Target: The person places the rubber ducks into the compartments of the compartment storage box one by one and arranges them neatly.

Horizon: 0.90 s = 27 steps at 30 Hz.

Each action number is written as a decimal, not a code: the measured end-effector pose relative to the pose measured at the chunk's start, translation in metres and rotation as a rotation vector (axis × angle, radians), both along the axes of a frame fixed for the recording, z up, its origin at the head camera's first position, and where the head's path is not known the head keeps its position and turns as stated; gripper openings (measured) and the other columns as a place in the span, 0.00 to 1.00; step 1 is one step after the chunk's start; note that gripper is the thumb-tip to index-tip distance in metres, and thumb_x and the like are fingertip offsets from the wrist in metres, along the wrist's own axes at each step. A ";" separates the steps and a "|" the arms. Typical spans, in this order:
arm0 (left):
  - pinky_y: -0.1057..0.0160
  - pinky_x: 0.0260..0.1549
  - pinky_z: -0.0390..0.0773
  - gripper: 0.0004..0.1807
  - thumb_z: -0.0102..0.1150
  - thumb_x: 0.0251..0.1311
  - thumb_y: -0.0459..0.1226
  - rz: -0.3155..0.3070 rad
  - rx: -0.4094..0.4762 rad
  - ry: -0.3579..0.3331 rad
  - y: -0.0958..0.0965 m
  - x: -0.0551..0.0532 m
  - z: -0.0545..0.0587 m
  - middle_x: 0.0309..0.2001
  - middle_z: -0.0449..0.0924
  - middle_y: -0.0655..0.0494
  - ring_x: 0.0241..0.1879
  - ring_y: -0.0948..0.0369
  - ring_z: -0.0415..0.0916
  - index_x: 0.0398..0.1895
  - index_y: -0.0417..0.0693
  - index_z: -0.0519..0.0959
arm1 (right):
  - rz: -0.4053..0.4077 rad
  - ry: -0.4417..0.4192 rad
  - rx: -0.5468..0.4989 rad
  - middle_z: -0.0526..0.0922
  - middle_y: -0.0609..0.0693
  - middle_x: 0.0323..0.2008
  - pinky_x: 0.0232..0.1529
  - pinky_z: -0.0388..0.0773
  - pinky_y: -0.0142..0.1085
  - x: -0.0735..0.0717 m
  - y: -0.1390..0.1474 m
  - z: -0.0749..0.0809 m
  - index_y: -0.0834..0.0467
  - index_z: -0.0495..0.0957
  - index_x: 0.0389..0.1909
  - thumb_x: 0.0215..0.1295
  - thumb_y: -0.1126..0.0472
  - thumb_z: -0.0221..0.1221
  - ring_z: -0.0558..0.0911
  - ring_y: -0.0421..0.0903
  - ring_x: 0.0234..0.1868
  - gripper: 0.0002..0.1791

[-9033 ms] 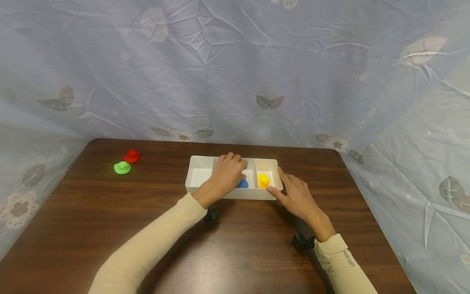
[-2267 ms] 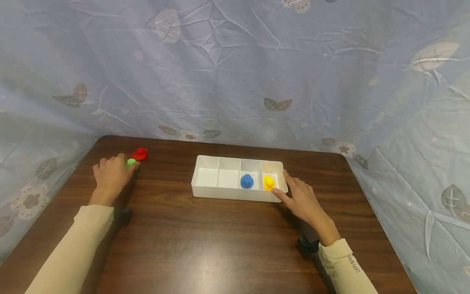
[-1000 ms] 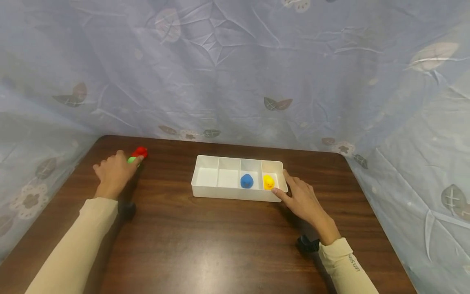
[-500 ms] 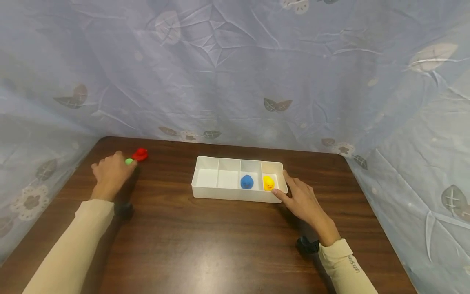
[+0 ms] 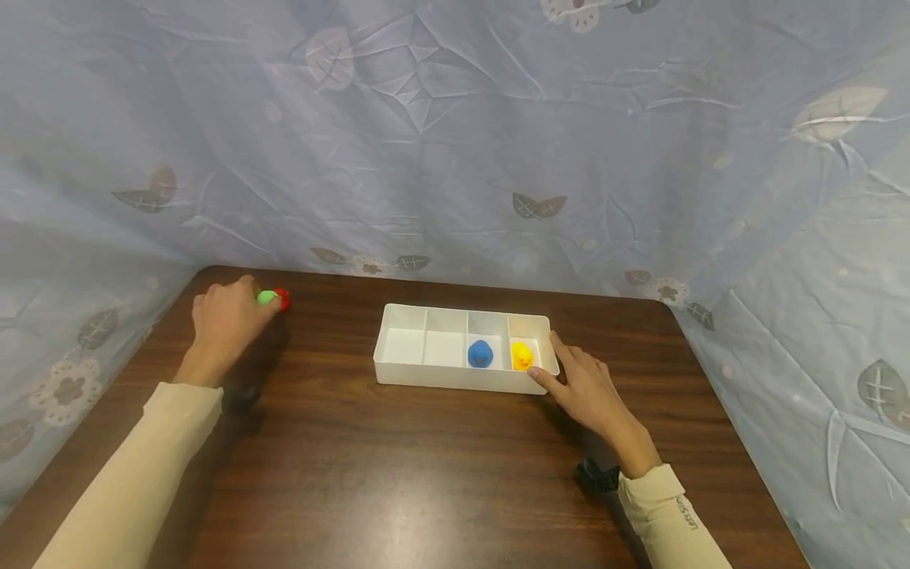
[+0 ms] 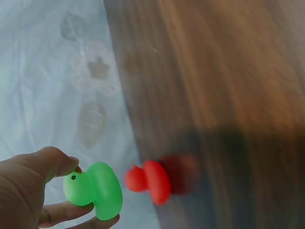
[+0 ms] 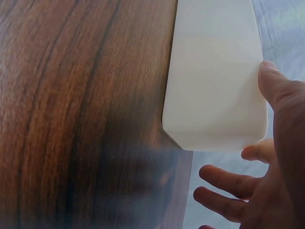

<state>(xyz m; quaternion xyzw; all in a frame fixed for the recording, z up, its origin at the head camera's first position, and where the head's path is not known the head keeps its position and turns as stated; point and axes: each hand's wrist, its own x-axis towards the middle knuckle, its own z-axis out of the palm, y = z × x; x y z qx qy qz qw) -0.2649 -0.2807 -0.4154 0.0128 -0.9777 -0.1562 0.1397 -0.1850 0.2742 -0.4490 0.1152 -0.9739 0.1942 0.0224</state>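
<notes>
The person's left grip (image 5: 226, 320) is pinching a green rounded toy duck (image 6: 107, 193), clamped between thumb and fingers. A red rounded toy duck (image 6: 158, 182) is sitting just beyond the left grip, above the dark brown wood-grain counter (image 5: 320, 458). The right grip (image 5: 586, 387) is holding its fingers apart, its thumb touching the rim of a white rectangular plastic box (image 5: 455, 378) with 4 compartments. A yellow rounded toy duck (image 5: 522, 356) is sitting in the compartment nearest the right grip, and a blue rounded toy duck (image 5: 479, 355) is occupying the 2nd nearest.

Room between red duck (image 5: 284, 299) and tray (image 5: 455, 378)
</notes>
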 end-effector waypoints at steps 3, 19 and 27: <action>0.39 0.30 0.73 0.19 0.59 0.64 0.47 -0.037 -0.021 0.031 0.011 0.001 0.009 0.24 0.79 0.42 0.26 0.42 0.75 0.32 0.38 0.79 | -0.001 -0.002 -0.001 0.74 0.71 0.72 0.70 0.66 0.73 0.000 0.000 -0.001 0.63 0.56 0.84 0.79 0.35 0.54 0.75 0.71 0.72 0.47; 0.53 0.28 0.68 0.18 0.65 0.66 0.50 -0.195 -0.063 0.048 0.068 0.003 0.038 0.22 0.73 0.51 0.29 0.48 0.71 0.32 0.43 0.80 | -0.001 -0.004 -0.014 0.75 0.71 0.72 0.70 0.65 0.74 0.002 0.000 -0.002 0.63 0.55 0.84 0.78 0.34 0.55 0.76 0.71 0.71 0.48; 0.51 0.35 0.71 0.15 0.66 0.66 0.45 -0.319 -0.105 0.070 0.094 0.006 0.045 0.21 0.76 0.53 0.32 0.47 0.75 0.33 0.41 0.81 | -0.006 0.001 -0.005 0.75 0.70 0.72 0.70 0.66 0.73 0.000 0.000 -0.002 0.62 0.56 0.84 0.79 0.35 0.54 0.76 0.70 0.71 0.47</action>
